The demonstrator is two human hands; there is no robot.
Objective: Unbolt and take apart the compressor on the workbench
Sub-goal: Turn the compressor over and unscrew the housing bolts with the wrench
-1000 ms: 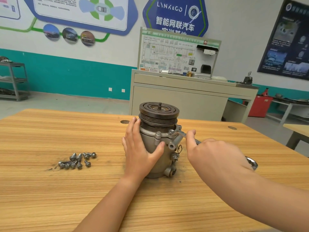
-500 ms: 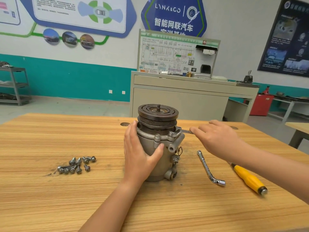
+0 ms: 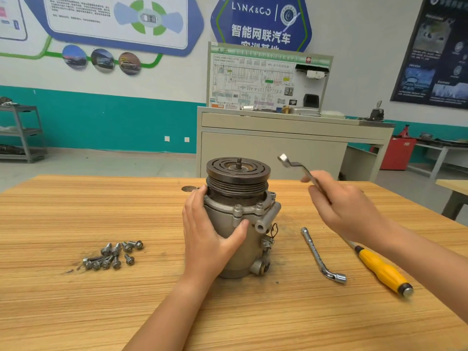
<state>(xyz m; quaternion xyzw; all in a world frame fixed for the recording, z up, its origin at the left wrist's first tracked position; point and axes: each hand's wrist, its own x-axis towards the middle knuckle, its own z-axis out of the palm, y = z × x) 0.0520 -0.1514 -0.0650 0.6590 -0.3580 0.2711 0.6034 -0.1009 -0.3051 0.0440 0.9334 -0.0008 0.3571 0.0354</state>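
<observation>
head view: compressor [image 3: 239, 188] upright mid-workbench [image 3: 76, 312], pulley end up; left hand [image 3: 210, 236] wraps housing, fingers curled round it; right hand [image 3: 347, 209] in air beside it, fingers gripping offset ring spanner [image 3: 291, 163], clear of compressor; loose bolts [image 3: 114, 253] heaped left; l-shaped socket wrench [image 3: 319, 257], yellow-handled screwdriver [image 3: 379, 269] lie right

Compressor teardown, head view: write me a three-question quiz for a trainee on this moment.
1. True or false: the ring spanner in the right hand sits on a bolt of the compressor.
2. Which hand steadies the compressor body?
3. What lies on the workbench to the left of the compressor? A) a hammer B) loose bolts C) a rag

Key: 1 false: it is held in the air, clear of the compressor. 2 the left hand. 3 B.
</observation>
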